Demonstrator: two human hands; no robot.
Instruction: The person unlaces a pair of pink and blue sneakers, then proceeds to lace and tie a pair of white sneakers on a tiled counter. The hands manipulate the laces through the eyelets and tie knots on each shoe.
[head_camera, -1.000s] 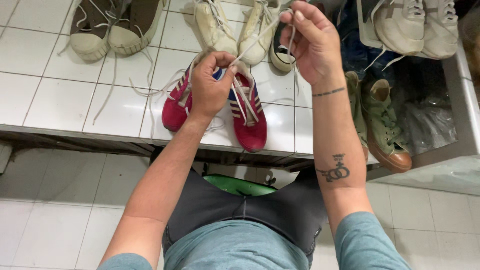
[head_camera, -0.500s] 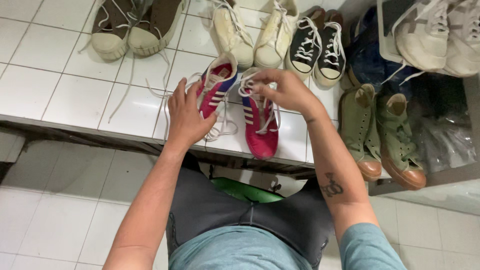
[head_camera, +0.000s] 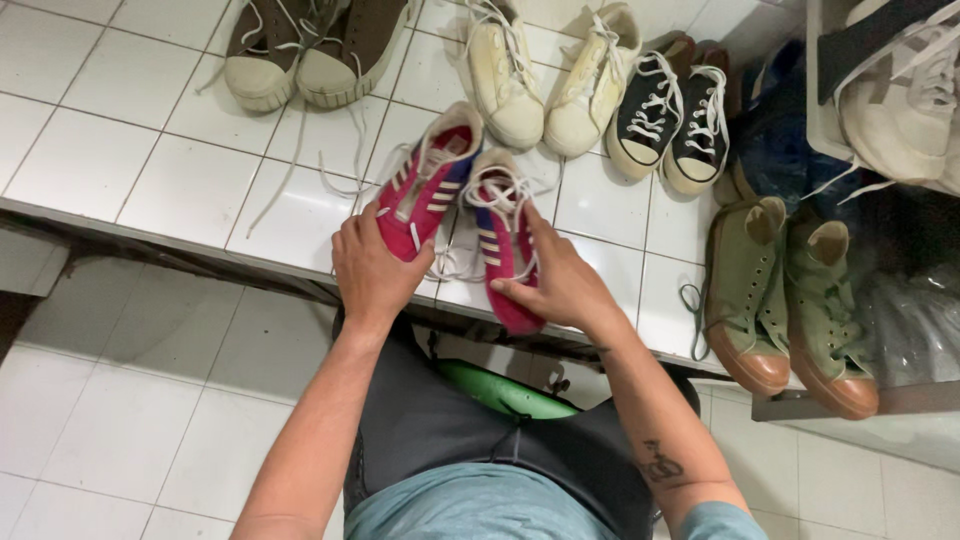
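The left hand (head_camera: 372, 268) clasps the heel of the left pink sneaker (head_camera: 425, 185); the right hand (head_camera: 560, 285) grips the right pink sneaker (head_camera: 503, 245) at its side; both shoes' long axes run away from the fingers across the tiled worktop (head_camera: 150, 160), toes toward the cream sneakers (head_camera: 545, 75).

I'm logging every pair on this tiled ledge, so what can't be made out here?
- Head view: heel of the right pink shoe, covered by the right hand.
- Heel of the left pink shoe, under the left hand.
- Brown pair: cut by the top edge.
- White shoe: cut by the right edge.
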